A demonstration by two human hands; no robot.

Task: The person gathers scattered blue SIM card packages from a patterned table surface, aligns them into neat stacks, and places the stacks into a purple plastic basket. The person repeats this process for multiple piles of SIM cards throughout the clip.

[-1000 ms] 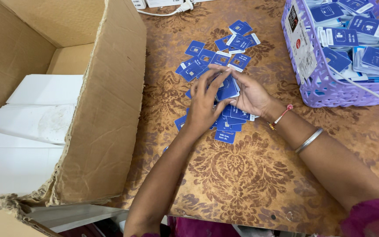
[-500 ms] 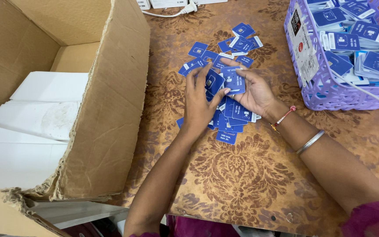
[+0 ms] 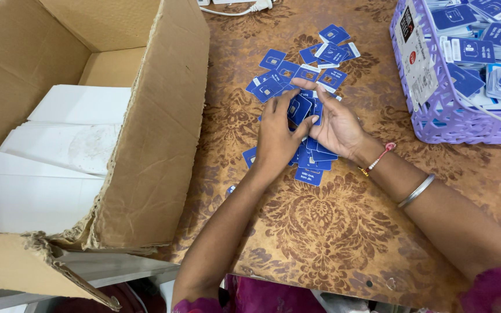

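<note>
1. Head view, surroundings: an open cardboard box (image 3: 146, 133) is seen at the left, with white boxes (image 3: 71, 145) packed inside. A purple basket (image 3: 436, 110) full of blue cards is seen at the upper right, with a white label on its side and a white cable across it. A white plug (image 3: 259, 6) lies at the top edge. Nothing is seen to block the hands.
2. Head view, surface: the desk (image 3: 320, 232) is covered with a brown patterned cloth. Loose blue cards (image 3: 326, 52) are scattered on it above and under the hands.
3. Head view, fingers: the left hand (image 3: 276, 139) is curled, its fingers closed on a small stack of cards (image 3: 300, 109) held upright between both hands, just above the scattered pile. The right hand (image 3: 337, 124) is laid partly open, its fingers touching the same stack from the other side. A red thread and a metal bangle (image 3: 416, 191) are worn on the right wrist.
</note>
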